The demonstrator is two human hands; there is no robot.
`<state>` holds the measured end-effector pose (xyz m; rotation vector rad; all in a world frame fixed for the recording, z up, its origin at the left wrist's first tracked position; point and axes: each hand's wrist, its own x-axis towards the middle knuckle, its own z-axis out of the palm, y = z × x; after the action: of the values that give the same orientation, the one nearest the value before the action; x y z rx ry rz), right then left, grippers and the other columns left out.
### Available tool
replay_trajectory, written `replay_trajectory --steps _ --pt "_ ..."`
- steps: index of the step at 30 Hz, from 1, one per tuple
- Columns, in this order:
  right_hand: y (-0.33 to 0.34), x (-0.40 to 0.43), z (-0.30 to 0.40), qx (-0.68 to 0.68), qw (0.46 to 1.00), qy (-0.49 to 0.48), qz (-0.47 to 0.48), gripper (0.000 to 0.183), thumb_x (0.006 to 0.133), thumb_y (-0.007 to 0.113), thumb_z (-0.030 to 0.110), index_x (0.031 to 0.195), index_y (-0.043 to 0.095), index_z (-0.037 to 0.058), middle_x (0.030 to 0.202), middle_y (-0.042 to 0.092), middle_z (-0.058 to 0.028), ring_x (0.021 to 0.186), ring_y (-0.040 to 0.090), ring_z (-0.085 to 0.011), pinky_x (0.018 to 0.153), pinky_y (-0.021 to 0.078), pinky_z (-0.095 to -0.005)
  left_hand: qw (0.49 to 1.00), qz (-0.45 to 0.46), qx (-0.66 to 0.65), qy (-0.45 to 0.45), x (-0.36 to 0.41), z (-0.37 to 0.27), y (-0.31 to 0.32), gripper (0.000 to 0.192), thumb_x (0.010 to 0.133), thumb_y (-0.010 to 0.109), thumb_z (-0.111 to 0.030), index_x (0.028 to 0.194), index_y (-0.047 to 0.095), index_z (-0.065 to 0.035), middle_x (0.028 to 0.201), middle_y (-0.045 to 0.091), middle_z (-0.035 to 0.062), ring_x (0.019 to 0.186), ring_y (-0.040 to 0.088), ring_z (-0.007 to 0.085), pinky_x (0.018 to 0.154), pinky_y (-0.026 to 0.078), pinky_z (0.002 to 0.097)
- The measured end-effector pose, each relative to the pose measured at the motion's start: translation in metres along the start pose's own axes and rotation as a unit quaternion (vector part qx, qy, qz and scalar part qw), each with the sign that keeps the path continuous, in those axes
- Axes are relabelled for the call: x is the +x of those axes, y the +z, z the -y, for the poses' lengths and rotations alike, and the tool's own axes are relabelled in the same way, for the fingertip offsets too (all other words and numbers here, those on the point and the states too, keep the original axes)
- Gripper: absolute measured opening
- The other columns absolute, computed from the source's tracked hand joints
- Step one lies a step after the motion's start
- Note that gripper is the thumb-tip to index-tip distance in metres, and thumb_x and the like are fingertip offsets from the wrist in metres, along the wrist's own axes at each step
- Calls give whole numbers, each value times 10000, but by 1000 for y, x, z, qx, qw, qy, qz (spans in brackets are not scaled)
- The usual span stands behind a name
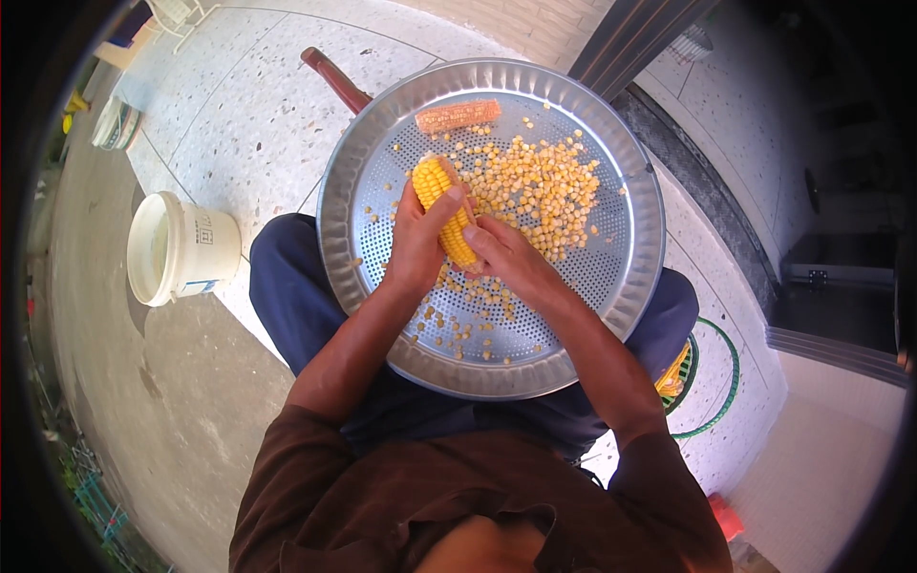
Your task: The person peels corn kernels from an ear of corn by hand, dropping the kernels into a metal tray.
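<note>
An ear of yellow corn is held at a slant over a round perforated metal sieve on my lap. My left hand wraps its left side, the thumb lying across it. My right hand grips the lower end, with the thumb on the kernels. A strip along the ear's right side is bare of kernels. Loose corn kernels are heaped right of the ear, and more lie scattered below it. Near the sieve's far rim rests a stripped corn cob. My fingers beneath the ear are partly hidden.
To the left a white plastic bucket stands on the speckled floor. Another bucket is farther off. A green basket with corn ears sits by my right knee. Beyond the sieve lies a reddish-brown handle-like piece. A dark door frame rises at right.
</note>
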<state>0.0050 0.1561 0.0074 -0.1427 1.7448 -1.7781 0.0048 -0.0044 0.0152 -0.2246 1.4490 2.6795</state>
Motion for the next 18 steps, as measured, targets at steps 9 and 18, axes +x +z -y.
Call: replay_trajectory --steps 9,18 --pt "-3 -4 7 -15 999 44 25 579 1074 435 428 1398 483 -50 1252 628 -177 1071 699 -256 899 592 -368 1000 -4 -7 -4 -1 2 0 466 1018 617 -208 1390 405 -25 1156 590 130 1040 616 201 926 543 368" --pt "7 -2 15 -220 925 -235 -200 205 920 729 184 1044 676 29 932 667 -113 815 675 -243 707 541 -376 999 -26 -34 -11 6 -1 -4 395 1027 605 -178 1350 433 -29 1161 597 130 1040 630 211 927 548 375"
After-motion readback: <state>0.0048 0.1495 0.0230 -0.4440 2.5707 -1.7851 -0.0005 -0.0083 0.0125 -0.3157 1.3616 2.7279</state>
